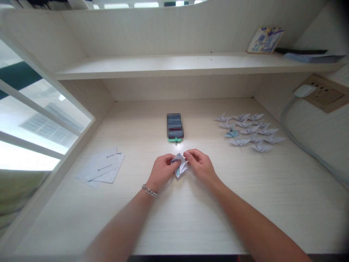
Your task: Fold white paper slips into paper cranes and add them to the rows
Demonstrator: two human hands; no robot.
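Note:
My left hand (163, 171) and my right hand (199, 165) meet at the middle of the desk, both pinching a partly folded pale blue paper piece (180, 166). A metal chain bracelet (149, 190) circles my left wrist. Just beyond my fingers lies a phone (175, 127) in a green case, its screen blurred. To the right stand several finished paper cranes (247, 130) in loose rows. To the left lie a few printed paper sheets (100, 168), apart from both hands.
A pale wood-grain desk (191, 218) is enclosed by a back wall and a shelf (177, 65) holding a booklet and papers at right. A window (35, 112) runs along the left side. A wall socket panel (321, 92) with a plug and grey cable sits at right.

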